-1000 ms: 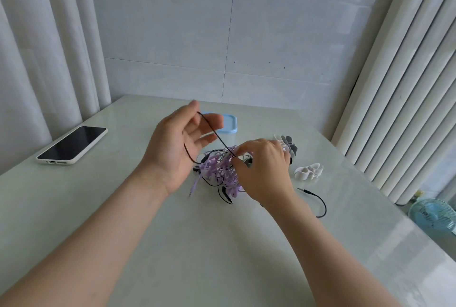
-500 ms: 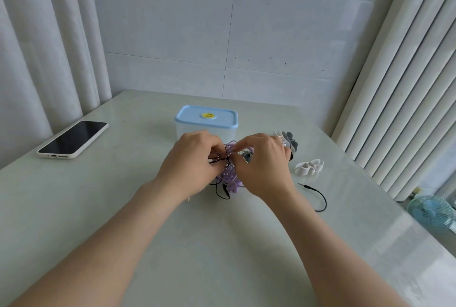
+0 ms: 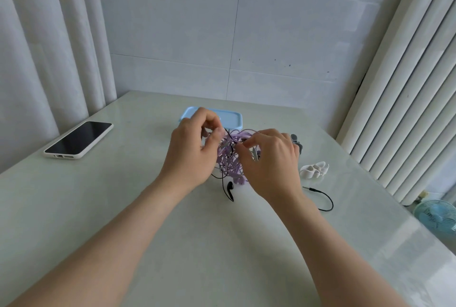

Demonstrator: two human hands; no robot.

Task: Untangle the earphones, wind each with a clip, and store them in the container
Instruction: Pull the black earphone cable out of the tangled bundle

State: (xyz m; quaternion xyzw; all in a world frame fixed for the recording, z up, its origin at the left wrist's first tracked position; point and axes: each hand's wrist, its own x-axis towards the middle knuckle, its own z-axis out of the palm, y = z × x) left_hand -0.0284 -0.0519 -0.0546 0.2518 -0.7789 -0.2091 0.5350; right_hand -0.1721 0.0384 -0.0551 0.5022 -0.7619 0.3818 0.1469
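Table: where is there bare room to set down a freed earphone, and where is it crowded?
Bare tabletop lies between the phone and the left hand, and on the near side, in front of the black earbud. It is crowded around the right hand: earphone tangle, container, grey clip, white clip, black plug cable.

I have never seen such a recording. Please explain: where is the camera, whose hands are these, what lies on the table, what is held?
No machine here. A person wears a camera on the head, so you look down along both arms. The left hand and right hand each pinch strands of the earphone tangle, purple and black cables, over the table. Behind it stands the container with its blue lid on. A phone lies left; a white clip, a grey clip and a black plug end lie right.
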